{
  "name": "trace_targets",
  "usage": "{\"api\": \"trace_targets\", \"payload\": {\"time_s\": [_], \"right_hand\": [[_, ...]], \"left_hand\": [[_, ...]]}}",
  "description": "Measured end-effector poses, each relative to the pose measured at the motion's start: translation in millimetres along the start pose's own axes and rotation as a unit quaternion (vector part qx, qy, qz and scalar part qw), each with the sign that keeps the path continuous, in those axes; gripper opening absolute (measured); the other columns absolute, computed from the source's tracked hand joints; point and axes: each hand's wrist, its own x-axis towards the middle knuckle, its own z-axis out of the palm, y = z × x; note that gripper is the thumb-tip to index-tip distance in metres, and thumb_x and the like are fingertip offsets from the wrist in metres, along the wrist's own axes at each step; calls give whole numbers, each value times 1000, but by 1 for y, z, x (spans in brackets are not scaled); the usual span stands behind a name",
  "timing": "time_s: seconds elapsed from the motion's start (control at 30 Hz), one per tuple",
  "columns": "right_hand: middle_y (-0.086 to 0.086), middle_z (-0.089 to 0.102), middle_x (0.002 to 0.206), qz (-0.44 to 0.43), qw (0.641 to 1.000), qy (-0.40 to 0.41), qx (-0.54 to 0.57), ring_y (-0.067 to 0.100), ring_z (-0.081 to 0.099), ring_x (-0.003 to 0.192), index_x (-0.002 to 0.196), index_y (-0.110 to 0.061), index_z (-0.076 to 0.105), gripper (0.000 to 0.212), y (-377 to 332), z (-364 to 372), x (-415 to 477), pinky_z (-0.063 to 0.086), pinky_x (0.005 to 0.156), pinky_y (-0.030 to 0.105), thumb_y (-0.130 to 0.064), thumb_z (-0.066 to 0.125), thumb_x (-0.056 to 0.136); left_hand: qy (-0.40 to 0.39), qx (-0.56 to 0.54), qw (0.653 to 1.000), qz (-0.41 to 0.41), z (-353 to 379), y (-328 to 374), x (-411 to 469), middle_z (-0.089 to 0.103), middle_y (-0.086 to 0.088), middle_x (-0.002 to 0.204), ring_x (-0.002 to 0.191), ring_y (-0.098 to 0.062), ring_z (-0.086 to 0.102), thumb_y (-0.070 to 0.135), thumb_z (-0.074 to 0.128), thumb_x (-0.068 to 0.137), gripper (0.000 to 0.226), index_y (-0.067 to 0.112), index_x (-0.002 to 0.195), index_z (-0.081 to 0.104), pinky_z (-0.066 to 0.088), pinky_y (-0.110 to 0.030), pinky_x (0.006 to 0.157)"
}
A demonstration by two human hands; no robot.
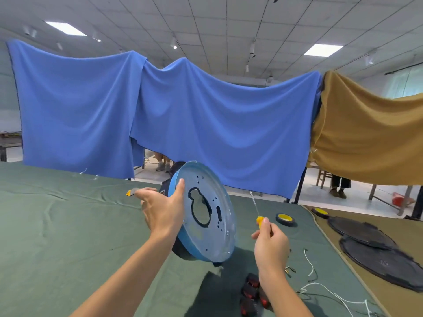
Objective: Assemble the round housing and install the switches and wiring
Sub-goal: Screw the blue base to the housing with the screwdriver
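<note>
The round housing (206, 216) is a blue disc with a large keyhole-shaped cutout and small holes, backed by a black part, held tilted on edge above the green table. My left hand (163, 209) grips its left rim, thumb over the front face. To its right my right hand (271, 244) holds a screwdriver (257, 210) with a yellow handle, its thin shaft pointing up and away. Black switches with red rockers (250, 291) lie on the cloth near my right wrist. White wiring (320, 286) trails across the table at the right.
A roll of black tape with a yellow core (285, 218) lies right of the screwdriver, another (320, 212) farther right. Two black flat panels (375, 248) rest on the brown cloth at right. A small yellow-grey object (132, 191) lies beyond my left hand. Blue and ochre sheets hang behind.
</note>
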Motion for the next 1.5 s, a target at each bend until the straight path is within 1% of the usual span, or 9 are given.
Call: {"api": "trace_targets", "payload": {"time_s": [0.2, 0.37, 0.5, 0.73, 0.83, 1.03, 1.23, 1.3, 1.5], "right_hand": [[2, 61, 67, 14, 999, -33, 21, 17, 53, 63, 80, -19, 64, 37, -8, -9, -9, 40, 62, 34, -32, 39, 103], [3, 59, 66, 56, 995, -58, 52, 19, 49, 62, 83, -18, 66, 35, -4, -14, -16, 39, 61, 34, -30, 41, 103], [1, 58, 65, 53, 996, -60, 50, 18, 49, 62, 83, -17, 67, 34, 3, -21, -19, 41, 61, 34, -29, 41, 103], [4, 56, 61, 49, 996, -71, 17, 19, 46, 56, 77, -6, 64, 43, 19, -28, -18, 40, 60, 37, -32, 41, 102], [0, 57, 60, 49, 996, -80, 6, 17, 47, 55, 79, -12, 65, 39, 26, -27, -15, 41, 60, 36, -33, 41, 102], [1, 57, 58, 52, 996, -67, -24, 17, 45, 52, 71, -10, 61, 43, 42, -23, -8, 38, 55, 37, -35, 42, 101], [-1, 58, 60, 45, 995, -58, -68, 17, 50, 53, 70, -15, 59, 38, 53, -19, 6, 39, 53, 31, -33, 45, 100], [-1, 61, 64, 45, 994, -56, -84, 17, 53, 55, 73, -16, 60, 35, 54, -17, 12, 39, 53, 29, -34, 46, 100], [-2, 66, 75, 23, 987, -75, -139, 22, 58, 69, 86, -16, 63, 23, 51, -7, 33, 44, 63, 32, -29, 50, 98]], "left_hand": [[-21, 82, 961, 264, 1, 9, -24, 42, 3, 89, 80, -27, 46, 32, 82, 74, 57, 21, 90, 28, 38, -38, 73], [-17, 205, 855, 477, 0, -13, -40, 60, -23, 96, 70, -39, 58, -3, 91, 39, 70, 10, 87, 41, 48, -41, 64], [-39, 282, 777, 562, -1, -36, -38, 62, -30, 101, 85, -44, 65, -2, 87, 41, 65, 9, 87, 42, 52, -45, 69], [-120, 345, 723, 586, 4, -64, -47, 65, -27, 100, 89, -42, 67, 24, 97, 47, 69, 9, 88, 43, 56, -44, 72], [-147, 346, 702, 605, 9, -77, -49, 66, -26, 101, 90, -41, 68, 37, 96, 48, 72, 9, 89, 44, 57, -43, 75], [-168, 351, 636, 666, 19, -117, -55, 68, -24, 105, 99, -38, 66, 11, 85, 63, 30, 4, 85, 66, 56, -41, 83], [-213, 367, 648, 632, 19, -127, -47, 65, -17, 116, 107, -31, 64, 51, 90, 53, 80, 2, 107, 55, 51, -38, 91], [-217, 371, 653, 624, 19, -127, -46, 64, -15, 117, 109, -30, 63, 54, 87, 57, 81, 1, 111, 59, 50, -37, 92], [-207, 368, 677, 603, 21, -135, -47, 65, -12, 117, 108, -31, 63, 16, 83, 68, 47, 1, 111, 68, 46, -36, 92]]}}
